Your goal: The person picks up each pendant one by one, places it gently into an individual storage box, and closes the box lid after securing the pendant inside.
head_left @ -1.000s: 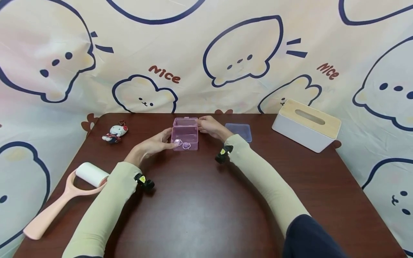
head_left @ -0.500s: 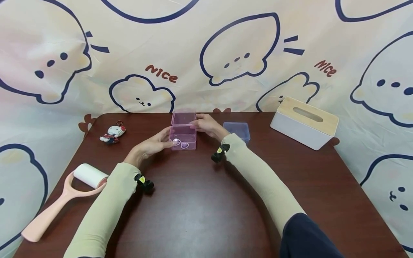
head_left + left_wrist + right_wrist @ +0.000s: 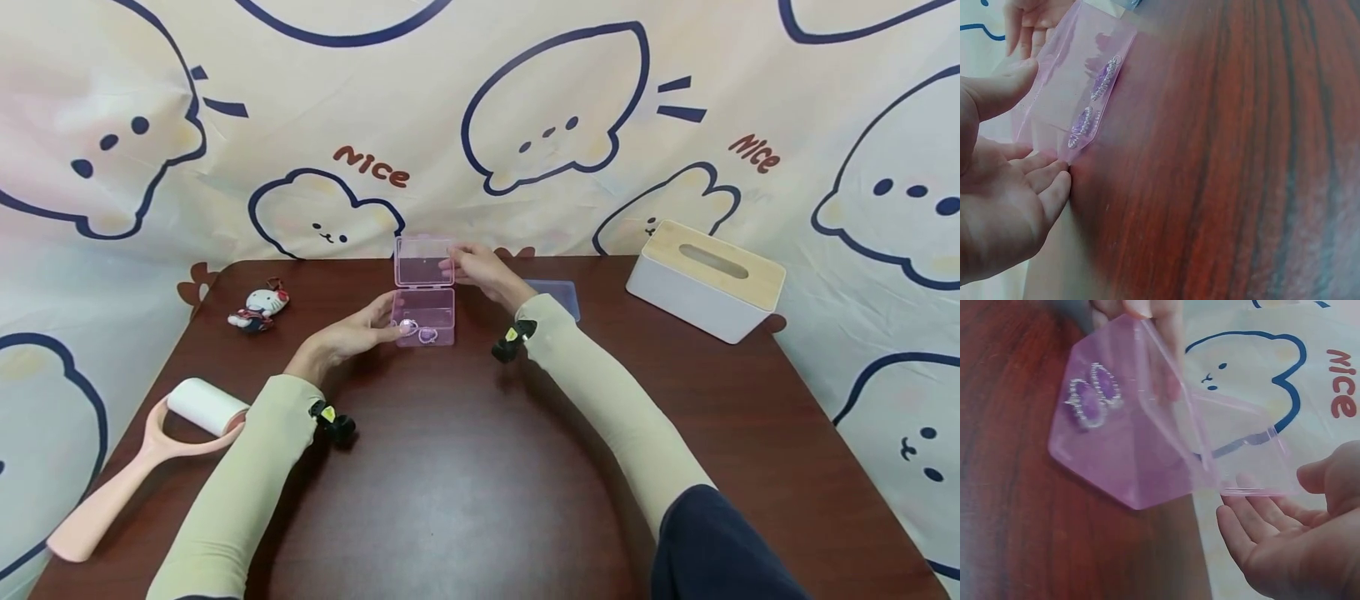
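A clear pink plastic box [image 3: 444, 337] stands near the table's far edge, its hinged lid [image 3: 422, 262] raised and tilted back. Inside lie two small pieces of jewellery [image 3: 1089, 406] with purple centres and silvery beaded rims. My left hand [image 3: 341, 340] grips the box by its left side, thumb towards the front and fingers along the side and underneath. At the lid's right edge is my right hand [image 3: 487, 275]. Its fairly straight fingers [image 3: 1254, 519] touch or nearly touch the lid from behind, and the thumb stands apart from them.
A bluish clear flat case [image 3: 557, 296] lies right of the box, partly behind my right wrist. Farther right stands a white tissue box [image 3: 690, 296] with a wooden top. On the left are a cat-figure keychain [image 3: 258, 310] and a pink-handled lint roller [image 3: 153, 450].
The lid has swung from a low tilt up and back, with my right hand rising alongside it. My left hand has kept its hold on the box. The whole view has shifted slightly.
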`<state>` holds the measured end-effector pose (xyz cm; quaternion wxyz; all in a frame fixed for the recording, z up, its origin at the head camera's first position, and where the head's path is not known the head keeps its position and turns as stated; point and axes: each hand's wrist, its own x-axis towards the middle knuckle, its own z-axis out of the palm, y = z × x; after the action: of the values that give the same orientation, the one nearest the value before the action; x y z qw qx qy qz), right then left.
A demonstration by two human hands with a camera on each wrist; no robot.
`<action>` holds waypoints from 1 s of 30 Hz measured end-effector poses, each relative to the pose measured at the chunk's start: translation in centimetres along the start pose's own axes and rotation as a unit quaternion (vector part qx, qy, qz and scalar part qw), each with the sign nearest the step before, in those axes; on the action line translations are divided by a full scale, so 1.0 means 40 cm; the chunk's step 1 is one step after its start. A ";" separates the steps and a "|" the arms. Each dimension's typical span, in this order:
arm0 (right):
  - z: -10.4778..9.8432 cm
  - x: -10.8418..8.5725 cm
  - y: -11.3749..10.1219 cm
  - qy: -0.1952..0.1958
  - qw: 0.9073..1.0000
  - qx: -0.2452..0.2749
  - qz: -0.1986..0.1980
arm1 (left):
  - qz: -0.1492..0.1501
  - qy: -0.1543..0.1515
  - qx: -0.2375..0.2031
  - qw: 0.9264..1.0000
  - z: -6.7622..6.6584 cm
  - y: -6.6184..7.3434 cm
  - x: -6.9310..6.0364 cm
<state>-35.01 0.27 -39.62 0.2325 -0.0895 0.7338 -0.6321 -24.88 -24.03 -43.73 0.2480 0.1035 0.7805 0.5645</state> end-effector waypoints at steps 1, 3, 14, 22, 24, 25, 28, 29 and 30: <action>-0.002 -0.001 -0.006 0.004 1.000 0.000 -0.004 | -0.001 -0.001 0.000 1.000 0.000 0.001 -0.001; -0.005 -0.004 -0.015 0.013 1.000 -0.004 -0.014 | -0.006 -0.001 0.002 1.000 0.000 0.003 -0.003; -0.010 -0.023 -0.043 0.031 0.998 -0.049 -0.011 | -0.003 -0.004 -0.010 1.000 0.003 0.001 -0.008; -0.015 -0.047 -0.058 0.016 0.992 -0.122 -0.009 | -0.011 -0.001 -0.015 1.000 0.001 0.001 -0.007; -0.018 -0.054 -0.057 0.013 0.989 -0.145 -0.018 | -0.015 0.000 -0.018 1.000 0.001 0.002 -0.008; -0.019 -0.057 -0.056 0.011 0.988 -0.156 -0.022 | -0.018 0.001 -0.019 1.000 0.001 0.002 -0.008; -0.021 -0.067 -0.052 0.004 0.984 -0.176 -0.031 | -0.019 0.004 -0.022 1.000 0.003 0.002 -0.009; -0.021 -0.070 -0.051 0.001 0.983 -0.180 -0.033 | -0.020 0.004 -0.024 1.000 0.003 0.002 -0.009; -0.021 -0.073 -0.049 -0.002 0.982 -0.186 -0.035 | -0.020 0.005 -0.024 0.999 0.004 0.002 -0.008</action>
<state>-33.16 1.89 -36.98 0.1908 -0.1582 0.8344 -0.4922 -24.53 -24.02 -43.61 0.2580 0.0789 0.7696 0.5788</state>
